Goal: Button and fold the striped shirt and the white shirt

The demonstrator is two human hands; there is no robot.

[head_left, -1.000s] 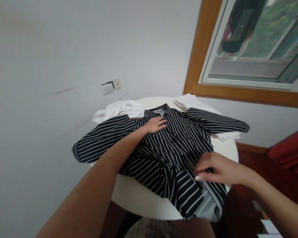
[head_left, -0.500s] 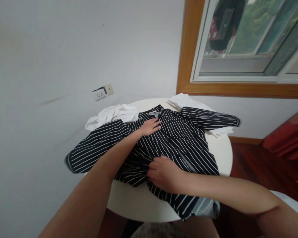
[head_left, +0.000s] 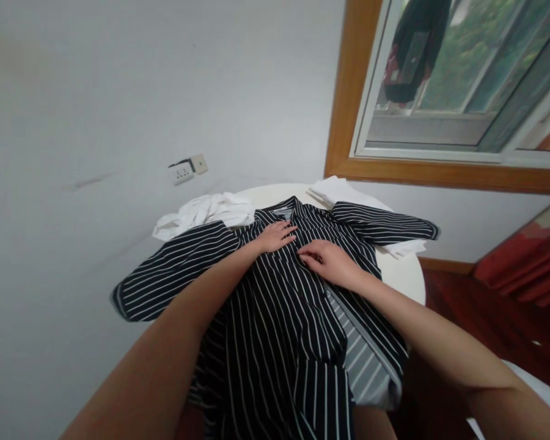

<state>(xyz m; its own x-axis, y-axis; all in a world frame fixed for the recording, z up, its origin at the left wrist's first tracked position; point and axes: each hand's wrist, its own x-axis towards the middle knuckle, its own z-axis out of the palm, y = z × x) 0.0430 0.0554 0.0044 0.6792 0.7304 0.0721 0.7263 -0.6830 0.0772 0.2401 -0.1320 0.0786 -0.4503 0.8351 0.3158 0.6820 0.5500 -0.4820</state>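
Observation:
A black shirt with white stripes (head_left: 275, 318) lies spread on a round white table (head_left: 403, 278), collar at the far side, sleeves out to both sides, its hem hanging over the near edge. My left hand (head_left: 277, 235) lies flat and open on the chest just below the collar. My right hand (head_left: 327, 261) rests beside it on the front placket, fingers stretched toward the left hand, holding nothing that I can see.
Crumpled white cloth (head_left: 201, 212) lies at the table's far left, a folded white garment (head_left: 343, 190) at the far right under the sleeve. A wall socket (head_left: 183, 171) is on the white wall. A wood-framed window (head_left: 440, 91) is at the right, red fabric (head_left: 527, 263) below it.
My right hand moved from the shirt's lower front up to the chest beside the left hand. The lower front now lies straight and hangs over the near edge. The left hand stayed put.

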